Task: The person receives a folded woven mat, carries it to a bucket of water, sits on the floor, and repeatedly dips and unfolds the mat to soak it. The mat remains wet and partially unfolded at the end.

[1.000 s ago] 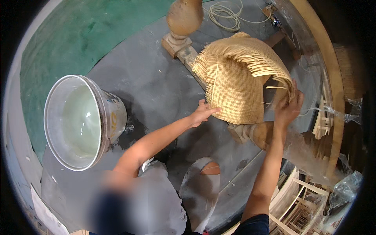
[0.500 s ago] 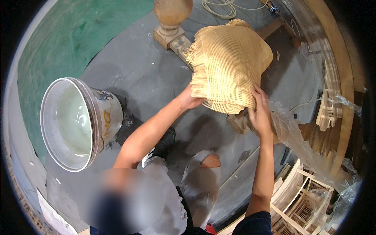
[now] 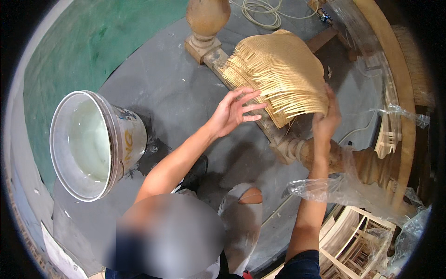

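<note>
A pile of tan woven cane webbing (image 3: 283,65) with frayed strand ends rests over a turned wooden frame, its top sheet bowed upward. Below that sheet, the frayed corner of a lower layer shows on the left. My left hand (image 3: 230,113) is beside the loose strands, fingers stretched and spread, nothing held; its fingertips lie close to the fringe, and whether they touch it I cannot tell. My right hand (image 3: 327,118) grips the right edge of the top cane sheet, with the fingers partly hidden along that edge.
A white bucket (image 3: 111,139) of cloudy liquid stands at left on the grey floor. The wooden frame has a round turned post (image 3: 207,21) at the back. Clear plastic film (image 3: 320,185) crosses over my right forearm. Wooden chair parts (image 3: 357,237) lie at lower right; coiled hose (image 3: 260,16) lies behind.
My left hand has let go of the cane's left edge and opened. My right hand has shifted up and right along the edge, and the top sheet has turned and bowed, exposing a lower layer.
</note>
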The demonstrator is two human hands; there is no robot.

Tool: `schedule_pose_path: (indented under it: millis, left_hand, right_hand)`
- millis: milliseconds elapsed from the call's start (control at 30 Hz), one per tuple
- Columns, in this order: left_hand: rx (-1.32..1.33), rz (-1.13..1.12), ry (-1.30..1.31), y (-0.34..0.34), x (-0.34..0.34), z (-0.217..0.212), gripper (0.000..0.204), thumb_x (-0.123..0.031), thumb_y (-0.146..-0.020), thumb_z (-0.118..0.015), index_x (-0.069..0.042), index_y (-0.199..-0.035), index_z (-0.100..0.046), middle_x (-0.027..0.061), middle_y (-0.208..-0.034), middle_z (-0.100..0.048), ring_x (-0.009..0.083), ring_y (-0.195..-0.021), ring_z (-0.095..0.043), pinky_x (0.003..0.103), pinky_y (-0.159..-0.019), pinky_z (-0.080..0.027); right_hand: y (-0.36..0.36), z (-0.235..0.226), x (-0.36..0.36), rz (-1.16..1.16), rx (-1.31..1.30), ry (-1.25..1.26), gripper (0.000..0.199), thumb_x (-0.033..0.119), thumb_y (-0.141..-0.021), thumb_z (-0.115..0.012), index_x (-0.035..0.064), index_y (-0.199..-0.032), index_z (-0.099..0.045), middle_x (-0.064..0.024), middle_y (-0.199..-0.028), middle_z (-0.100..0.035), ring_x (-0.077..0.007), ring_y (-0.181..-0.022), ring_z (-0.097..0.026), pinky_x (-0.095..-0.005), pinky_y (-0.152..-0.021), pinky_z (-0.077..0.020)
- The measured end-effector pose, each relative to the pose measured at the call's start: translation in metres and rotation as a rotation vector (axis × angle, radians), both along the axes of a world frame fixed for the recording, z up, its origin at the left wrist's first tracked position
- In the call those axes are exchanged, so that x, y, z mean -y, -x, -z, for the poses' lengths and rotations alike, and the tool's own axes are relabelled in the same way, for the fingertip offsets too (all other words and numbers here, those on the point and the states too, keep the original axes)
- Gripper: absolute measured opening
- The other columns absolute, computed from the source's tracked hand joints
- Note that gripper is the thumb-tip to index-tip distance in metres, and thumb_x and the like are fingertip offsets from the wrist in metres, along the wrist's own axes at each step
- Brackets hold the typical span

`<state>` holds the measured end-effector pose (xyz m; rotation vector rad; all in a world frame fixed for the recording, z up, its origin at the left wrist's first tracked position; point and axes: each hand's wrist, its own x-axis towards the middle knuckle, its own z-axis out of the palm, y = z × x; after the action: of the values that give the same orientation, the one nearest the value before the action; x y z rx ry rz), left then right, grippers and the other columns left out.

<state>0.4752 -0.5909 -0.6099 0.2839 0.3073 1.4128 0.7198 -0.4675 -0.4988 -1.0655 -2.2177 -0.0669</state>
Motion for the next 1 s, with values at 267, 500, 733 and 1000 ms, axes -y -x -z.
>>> schedule_pose_path:
  millis: [267,500,733,1000]
  left_hand:
    - [-1.312,-0.479,-0.135,0.038,0.08,-0.039,0.021,-0.008,-0.093,-0.059,-0.008,-0.115,-0.059,0.0096,-0.133,-0.063,0.0296,-0.126,-0.057,0.043,-0.101,-0.046]
    - [-2.544,-1.023,0.498,0.104,0.205,-0.141,0.038,-0.016,-0.085,-0.07,0.002,-0.116,-0.058,0.0191,-0.122,-0.062,0.0405,-0.119,-0.055,0.049,-0.1,-0.043]
    - [-2.608,-0.596,0.818,0.109,0.234,-0.105,0.035,-0.024,-0.09,-0.071,0.004,-0.103,-0.054,0.0244,-0.098,-0.065,0.0414,-0.089,-0.064,0.049,-0.074,-0.052]
    - [-2.612,-0.56,0.745,0.129,0.249,-0.106,0.03,-0.02,-0.087,-0.073,0.001,-0.088,-0.051,0.0233,-0.081,-0.065,0.0443,-0.074,-0.065,0.052,-0.064,-0.051]
  right_hand:
    - [0.011,-0.048,-0.032,0.077,-0.107,-0.257,0.05,-0.009,-0.081,-0.05,-0.0007,-0.128,-0.063,-0.0202,-0.121,-0.069,-0.0337,-0.109,-0.069,-0.0371,-0.091,-0.0535]
    - [0.032,-0.066,-0.032,0.084,-0.08,-0.401,0.042,-0.002,-0.079,-0.059,-0.0002,-0.12,-0.066,-0.0229,-0.109,-0.071,-0.041,-0.097,-0.069,-0.0438,-0.083,-0.0549]
    - [0.023,-0.088,-0.053,0.143,-0.101,-0.55,0.031,0.003,-0.077,-0.063,-0.0006,-0.107,-0.071,-0.0226,-0.104,-0.071,-0.0402,-0.092,-0.069,-0.0448,-0.082,-0.055]
    - [0.04,-0.11,0.036,-0.193,-0.299,-0.356,0.038,0.002,-0.082,-0.068,0.0035,-0.12,-0.07,-0.0164,-0.124,-0.068,-0.0328,-0.119,-0.063,-0.0397,-0.102,-0.0476]
